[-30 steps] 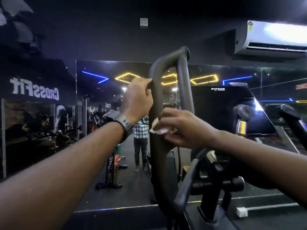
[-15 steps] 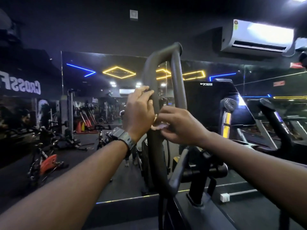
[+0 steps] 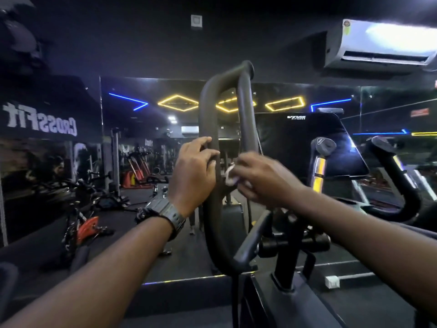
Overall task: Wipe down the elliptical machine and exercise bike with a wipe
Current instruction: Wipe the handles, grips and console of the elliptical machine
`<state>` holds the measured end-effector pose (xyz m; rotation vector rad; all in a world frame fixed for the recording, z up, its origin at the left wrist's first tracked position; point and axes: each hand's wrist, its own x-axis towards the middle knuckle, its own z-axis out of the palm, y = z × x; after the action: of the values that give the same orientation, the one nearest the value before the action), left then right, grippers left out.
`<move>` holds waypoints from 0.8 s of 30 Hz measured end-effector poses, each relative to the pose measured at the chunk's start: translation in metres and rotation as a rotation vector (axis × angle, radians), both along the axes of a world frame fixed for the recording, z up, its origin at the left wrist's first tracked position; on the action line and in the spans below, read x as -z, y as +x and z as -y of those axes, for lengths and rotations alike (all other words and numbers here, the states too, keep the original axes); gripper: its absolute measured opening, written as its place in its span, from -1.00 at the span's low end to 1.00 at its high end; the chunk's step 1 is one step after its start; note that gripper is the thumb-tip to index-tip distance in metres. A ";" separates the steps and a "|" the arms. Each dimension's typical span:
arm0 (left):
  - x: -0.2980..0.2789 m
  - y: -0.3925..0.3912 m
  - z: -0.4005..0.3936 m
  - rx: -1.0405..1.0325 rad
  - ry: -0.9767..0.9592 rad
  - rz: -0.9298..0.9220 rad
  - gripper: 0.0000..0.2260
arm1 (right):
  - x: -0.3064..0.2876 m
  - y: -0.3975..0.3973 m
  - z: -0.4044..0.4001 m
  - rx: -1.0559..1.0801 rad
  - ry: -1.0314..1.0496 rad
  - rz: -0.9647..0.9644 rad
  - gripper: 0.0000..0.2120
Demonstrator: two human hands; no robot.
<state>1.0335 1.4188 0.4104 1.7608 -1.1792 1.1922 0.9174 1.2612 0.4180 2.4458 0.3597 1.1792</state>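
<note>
The step in hand looks to be wiping the looped handlebar (image 3: 214, 162) of the elliptical machine, and it would go best if the person steadies the bar with one hand and draws the wipe (image 3: 229, 176) along the tube in long strokes, wrapping it round so the far side is cleaned too. The top bend of the loop and the lower curve would need their own passes, since a hand rubbing only at mid-height misses them. The bar swings on its pivot, so a firm hold probably matters.

The left hand (image 3: 194, 171) reaches forward and grasps the left tube of the handlebar at mid-height, fingers curled over it and thumb alongside, with a dark watch (image 3: 163, 213) on the wrist. The right hand (image 3: 262, 178) is just right of that tube, inside the loop, its fingers pinching the small white wipe, which lies close against the tube; whether it actually touches cannot be told, as the hand is blurred. Both forearms stretch out nearly level towards the handlebar. The dark console (image 3: 307, 147) stands to the right of the handlebar.
</note>
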 end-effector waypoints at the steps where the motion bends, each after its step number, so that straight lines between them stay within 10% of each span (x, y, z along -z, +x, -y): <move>1: 0.002 -0.003 0.001 -0.014 0.015 0.013 -0.79 | -0.009 0.001 0.008 0.041 0.037 0.080 -0.80; 24: 0.007 -0.034 0.018 -0.214 0.306 0.128 -0.70 | -0.025 0.022 0.042 -0.080 0.261 0.309 -0.80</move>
<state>0.9998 1.4012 0.4038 2.1083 -1.3303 1.3197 0.9391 1.2188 0.4425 2.4230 0.2241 1.7042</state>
